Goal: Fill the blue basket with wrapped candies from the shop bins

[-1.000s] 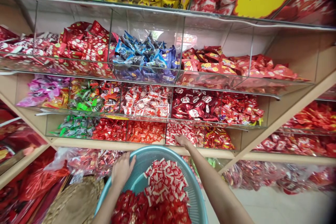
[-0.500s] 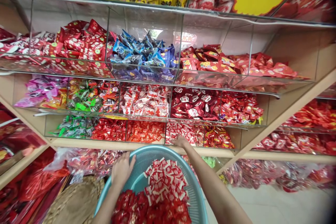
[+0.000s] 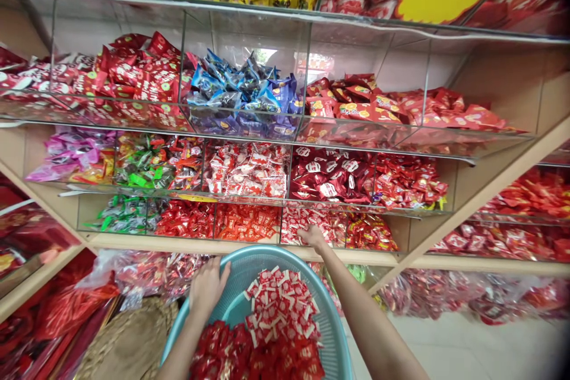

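A round teal plastic basket (image 3: 337, 314) stands low in front of me, tilted toward me. Wrapped candies fill part of it: red-and-white ones (image 3: 285, 303) at the right and darker red ones (image 3: 262, 362) at the near side. My left hand (image 3: 208, 285) is closed over the basket's upper left rim, thumb on the inner side. Beyond the far rim, my right hand (image 3: 314, 237) reaches to the bottom shelf, at the compartment of small red-and-white candies (image 3: 303, 219). Its fingers are curled down at the front of that compartment; whatever is between them is hidden.
Clear dividers split the shelf rack into compartments of candies, among them blue packets (image 3: 240, 83) and orange-red candies (image 3: 247, 222). A wooden ledge (image 3: 178, 243) runs along the rack's bottom. At lower left is a round woven item (image 3: 129, 338). Bagged candies (image 3: 481, 297) lie under the right shelf.
My right hand has shifted slightly right at the red-and-white candy compartment, its fingers more curled. My left hand and the basket have stayed in place.
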Motion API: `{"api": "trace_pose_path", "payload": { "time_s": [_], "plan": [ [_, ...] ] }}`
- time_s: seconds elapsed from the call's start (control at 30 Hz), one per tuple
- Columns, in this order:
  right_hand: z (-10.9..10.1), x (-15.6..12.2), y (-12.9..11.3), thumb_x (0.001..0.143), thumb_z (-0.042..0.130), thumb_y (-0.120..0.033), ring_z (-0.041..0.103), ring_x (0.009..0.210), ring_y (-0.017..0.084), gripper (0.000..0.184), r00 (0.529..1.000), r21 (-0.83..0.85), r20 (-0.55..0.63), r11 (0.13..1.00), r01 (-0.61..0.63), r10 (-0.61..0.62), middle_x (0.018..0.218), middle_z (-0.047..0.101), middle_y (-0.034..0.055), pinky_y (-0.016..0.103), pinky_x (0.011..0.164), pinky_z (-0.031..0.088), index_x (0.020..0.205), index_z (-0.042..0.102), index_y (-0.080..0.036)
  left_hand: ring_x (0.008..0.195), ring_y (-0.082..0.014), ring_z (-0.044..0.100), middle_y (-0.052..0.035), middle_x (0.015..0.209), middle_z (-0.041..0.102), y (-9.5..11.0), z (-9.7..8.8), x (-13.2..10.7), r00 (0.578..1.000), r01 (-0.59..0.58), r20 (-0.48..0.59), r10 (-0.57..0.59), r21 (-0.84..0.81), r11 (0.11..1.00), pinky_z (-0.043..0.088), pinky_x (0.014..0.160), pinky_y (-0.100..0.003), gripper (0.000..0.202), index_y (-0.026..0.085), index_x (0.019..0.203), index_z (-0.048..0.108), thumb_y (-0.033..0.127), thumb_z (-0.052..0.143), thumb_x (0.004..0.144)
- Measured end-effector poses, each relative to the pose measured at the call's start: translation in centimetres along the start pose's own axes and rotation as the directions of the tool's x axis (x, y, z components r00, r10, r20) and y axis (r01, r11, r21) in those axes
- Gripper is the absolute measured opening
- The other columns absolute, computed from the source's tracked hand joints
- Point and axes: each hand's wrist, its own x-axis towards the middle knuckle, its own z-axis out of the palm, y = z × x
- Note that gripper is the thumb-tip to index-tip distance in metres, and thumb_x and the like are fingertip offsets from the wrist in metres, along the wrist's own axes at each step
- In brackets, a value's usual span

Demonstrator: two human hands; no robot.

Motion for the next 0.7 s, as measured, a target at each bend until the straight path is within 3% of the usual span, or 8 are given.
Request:
{"api": "trace_pose_path", "payload": {
  "time_s": [0.2, 0.47, 0.63, 0.7],
  "plan": [
    [0.4, 0.7, 1.4, 0.061, 0.058, -0.034, 0.043, 0.047, 0.012, 0.017, 0.999, 0.064, -0.034, 0.998, -0.01, 0.012, 0.047, 0.047, -0.0033, 0.023, 0.045, 0.03, 0.057, 0.052, -0.018, 0.084, -0.0228, 0.062, -0.0111, 0.097, 0.066, 0.0, 0.0, 0.0, 1.0, -0.001, -0.008, 0.001, 0.002, 1.0, 0.043, 0.076, -0.034, 0.049, 0.015, 0.105, 0.056, 0.045, 0.02, 0.089],
    [-1.1, 0.3, 1.0, 0.067, 0.049, -0.037, 0.051, 0.056, 0.014, 0.028, 0.992, 0.267, -0.128, 0.963, 0.017, 0.018, 0.061, 0.057, 0.0012, 0.024, 0.053, 0.04, 0.079, 0.056, -0.013, 0.086, -0.0224, 0.062, -0.012, 0.099, 0.066, 0.1, -0.3, 0.0, 1.0, 0.011, 0.008, -0.011, -0.02, 1.0, 0.042, 0.077, -0.033, 0.051, 0.015, 0.109, 0.055, 0.046, 0.02, 0.089],
    [-2.4, -4.3, 0.2, 0.07, 0.051, -0.039, 0.055, 0.072, 0.015, 0.024, 0.978, 0.317, -0.181, 0.935, 0.159, -0.105, 0.08, 0.063, 0.0032, 0.024, 0.068, 0.043, 0.079, 0.055, -0.017, 0.083, -0.0219, 0.062, -0.0109, 0.096, 0.066, 0.1, -0.2, 0.0, 1.0, 0.013, 0.001, -0.013, 0.005, 1.0, 0.043, 0.074, -0.032, 0.05, 0.016, 0.107, 0.055, 0.046, 0.019, 0.089],
    [-2.6, -7.3, 0.4, 0.074, 0.05, -0.04, 0.055, 0.069, 0.015, 0.023, 0.962, 0.321, -0.132, 0.908, 0.269, -0.238, 0.077, 0.062, 0.0021, 0.025, 0.067, 0.043, 0.08, 0.055, -0.018, 0.083, -0.0223, 0.062, -0.0109, 0.095, 0.066, 0.2, -0.1, 0.0, 1.0, 0.013, 0.004, -0.013, 0.012, 1.0, 0.043, 0.074, -0.033, 0.05, 0.016, 0.105, 0.056, 0.046, 0.019, 0.088]
  ]
}}
